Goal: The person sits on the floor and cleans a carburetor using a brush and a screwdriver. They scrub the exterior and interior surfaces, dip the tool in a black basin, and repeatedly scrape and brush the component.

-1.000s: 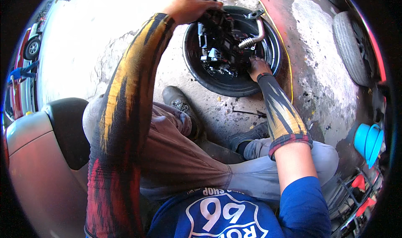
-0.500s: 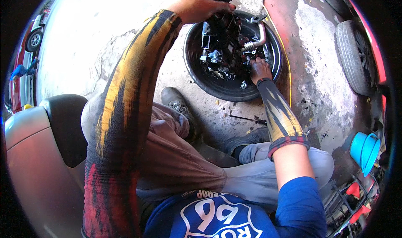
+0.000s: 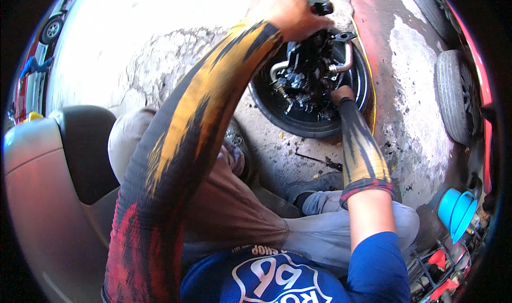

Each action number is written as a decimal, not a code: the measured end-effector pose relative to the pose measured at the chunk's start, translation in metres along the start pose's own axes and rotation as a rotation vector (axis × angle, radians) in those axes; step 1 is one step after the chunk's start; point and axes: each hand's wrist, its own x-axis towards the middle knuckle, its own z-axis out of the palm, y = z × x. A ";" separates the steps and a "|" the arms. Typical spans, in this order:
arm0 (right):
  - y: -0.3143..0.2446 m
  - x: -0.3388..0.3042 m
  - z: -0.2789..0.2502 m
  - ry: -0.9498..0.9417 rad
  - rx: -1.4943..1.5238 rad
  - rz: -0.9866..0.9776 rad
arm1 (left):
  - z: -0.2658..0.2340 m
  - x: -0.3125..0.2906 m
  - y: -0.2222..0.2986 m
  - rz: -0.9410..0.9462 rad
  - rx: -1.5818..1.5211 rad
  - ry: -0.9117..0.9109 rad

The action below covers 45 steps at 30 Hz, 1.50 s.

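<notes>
A black, oily engine part (image 3: 306, 81) with bent metal pipes stands tilted in a round black basin (image 3: 285, 125) on the floor. My left hand (image 3: 288, 12), arm stretched forward, is closed around the far upper end of the part, beside a dark round knob-like end. Down inside the basin at its near right, my right hand (image 3: 343, 93) is curled low against the part's side. Its fingertips and whatever they hold are hidden. A silvery bent pipe (image 3: 345, 60) rises above that hand, and a second pipe (image 3: 277, 68) shows on the left side.
A thin dark rod-like tool (image 3: 317, 160) lies on the floor before my shoes. A yellow cord (image 3: 372, 97) runs past the basin's right. Tires (image 3: 456, 97) stand at the right, with a blue bucket (image 3: 457, 212) nearer. A rounded grey-and-black body panel (image 3: 37, 164) is at my left.
My left hand has shifted right with the part's upper end, and the part has turned, bringing the left pipe into sight. My right hand has curled in tighter. The whole view has shifted slightly.
</notes>
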 end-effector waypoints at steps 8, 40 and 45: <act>0.034 -0.009 -0.013 0.317 0.295 -0.150 | 0.049 0.028 0.008 -0.051 -0.213 -0.101; -0.022 -0.254 -0.070 0.755 0.372 -0.944 | 0.077 0.036 -0.025 -0.174 -0.438 -0.140; -0.032 -0.252 -0.050 0.381 1.263 -0.521 | 0.080 0.038 -0.035 -0.186 -0.456 -0.144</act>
